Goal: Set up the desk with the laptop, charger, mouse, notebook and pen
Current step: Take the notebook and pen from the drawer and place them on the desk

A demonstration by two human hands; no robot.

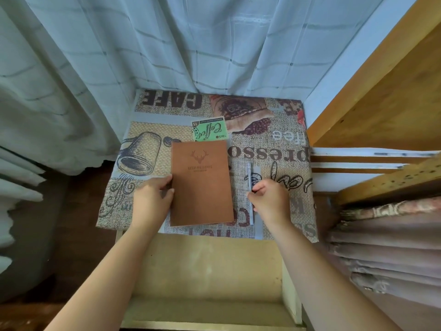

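Observation:
A brown notebook (201,182) with a deer-head stamp lies flat on the desk (274,144), which is covered with a coffee-print cloth. My left hand (152,199) holds the notebook's left edge, thumb on the cover. To the right of the notebook a light blue pen (249,173) lies lengthwise. My right hand (269,198) pinches the pen near its middle, fingers curled round it, hiding part of the barrel. No laptop, charger or mouse is in view.
White curtains (167,56) hang behind and left of the desk. A wooden shelf unit (381,103) stands close on the right, with folded fabric (386,247) stacked on a lower shelf. An open wooden compartment (210,271) sits under the desk's front edge.

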